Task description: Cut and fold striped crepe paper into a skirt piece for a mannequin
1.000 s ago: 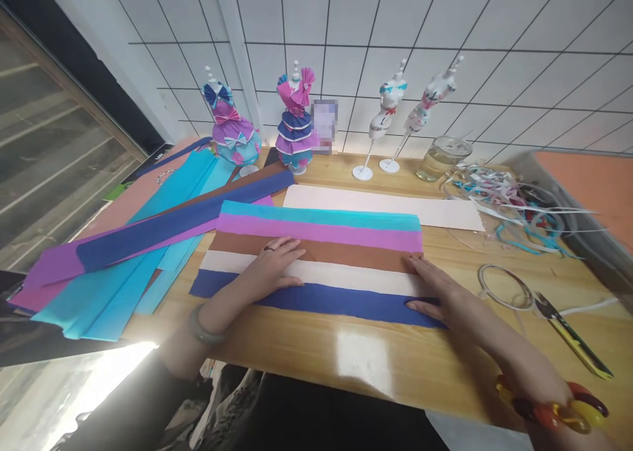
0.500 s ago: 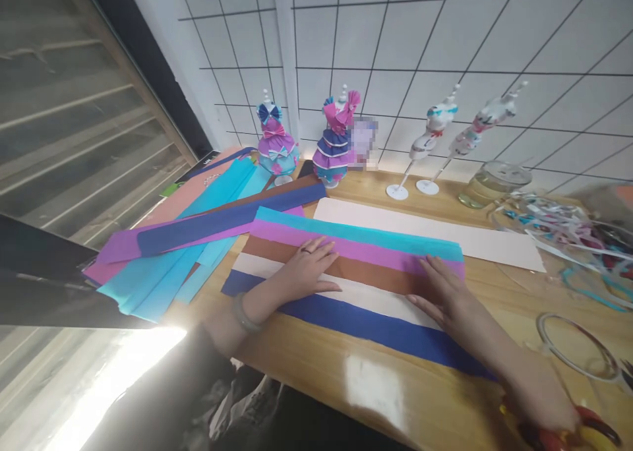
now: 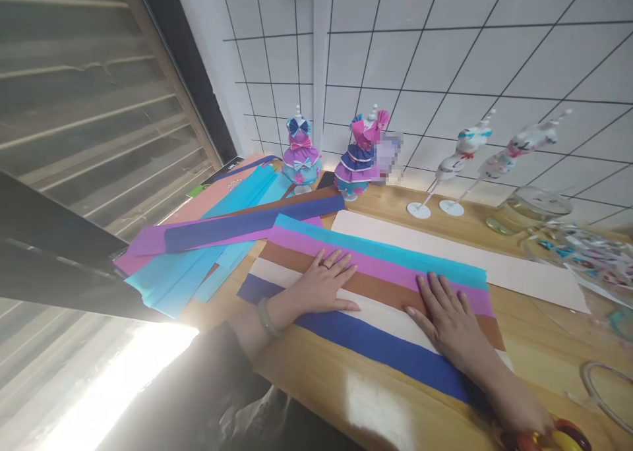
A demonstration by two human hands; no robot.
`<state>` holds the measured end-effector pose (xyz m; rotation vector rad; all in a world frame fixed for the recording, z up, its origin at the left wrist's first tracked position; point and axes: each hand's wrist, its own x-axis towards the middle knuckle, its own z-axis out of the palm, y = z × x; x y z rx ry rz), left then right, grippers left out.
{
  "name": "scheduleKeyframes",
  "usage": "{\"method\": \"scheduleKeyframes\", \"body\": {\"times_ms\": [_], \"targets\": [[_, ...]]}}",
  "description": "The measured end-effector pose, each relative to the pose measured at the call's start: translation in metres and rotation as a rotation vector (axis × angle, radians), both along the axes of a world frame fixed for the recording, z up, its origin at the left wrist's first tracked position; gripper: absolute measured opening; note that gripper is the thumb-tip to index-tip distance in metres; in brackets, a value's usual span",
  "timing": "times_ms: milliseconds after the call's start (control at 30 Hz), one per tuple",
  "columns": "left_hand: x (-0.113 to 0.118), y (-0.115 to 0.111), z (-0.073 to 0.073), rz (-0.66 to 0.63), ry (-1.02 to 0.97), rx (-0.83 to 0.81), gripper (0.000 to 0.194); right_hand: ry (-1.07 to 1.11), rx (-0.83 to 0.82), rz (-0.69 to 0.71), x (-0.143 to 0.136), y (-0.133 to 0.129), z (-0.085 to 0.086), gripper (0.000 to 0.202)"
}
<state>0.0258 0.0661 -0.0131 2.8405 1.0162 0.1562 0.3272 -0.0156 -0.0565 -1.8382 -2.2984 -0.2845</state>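
Note:
Overlapping strips of crepe-like paper lie flat on the wooden table, in bands of turquoise, purple, brown, cream and dark blue. My left hand rests palm down on the left-middle of the bands, fingers spread, a ring on one finger and a bangle at the wrist. Palm down on their right part lies my right hand, fingers apart. Neither hand holds anything. A long pale strip lies behind the bands.
Blue, purple and turquoise paper is piled at the left. Two dressed mini mannequins and two barer ones stand at the back. A glass bowl, ribbon scraps and a ring are at the right; red-yellow handles show below.
The view has shifted, so the table things appear farther right and lower. My right hand's fingers now lie flatter and more spread on the bands. My left hand's fingers are spread wider.

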Motion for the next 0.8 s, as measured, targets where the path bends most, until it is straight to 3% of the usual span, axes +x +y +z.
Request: {"method": "scheduleKeyframes", "body": {"times_ms": [333,433,500,600,700,733,800], "targets": [[0.001,-0.014,0.008,-0.049,-0.039,0.018,0.086,-0.025,0.012,0.009,0.013,-0.015,-0.012,0.072],[0.001,-0.011,0.011,-0.054,-0.056,0.031,0.085,0.036,0.036,0.038,0.010,-0.023,0.001,0.071],[0.000,-0.006,0.011,-0.025,-0.062,0.037,0.085,0.165,0.026,0.061,-0.006,-0.030,0.033,0.067],[-0.001,0.000,0.006,0.022,-0.052,0.023,0.085,0.368,-0.063,0.170,-0.048,-0.046,0.111,0.058],[-0.001,0.003,-0.002,0.026,-0.028,0.016,0.082,0.437,-0.030,0.397,-0.088,-0.061,0.184,0.054],[0.000,0.003,-0.005,0.023,-0.025,0.026,0.080,0.418,-0.040,0.476,-0.097,-0.066,0.199,0.055],[0.000,0.004,-0.010,0.013,-0.026,0.055,0.077,0.315,-0.075,0.562,-0.109,-0.074,0.211,0.062]]}}
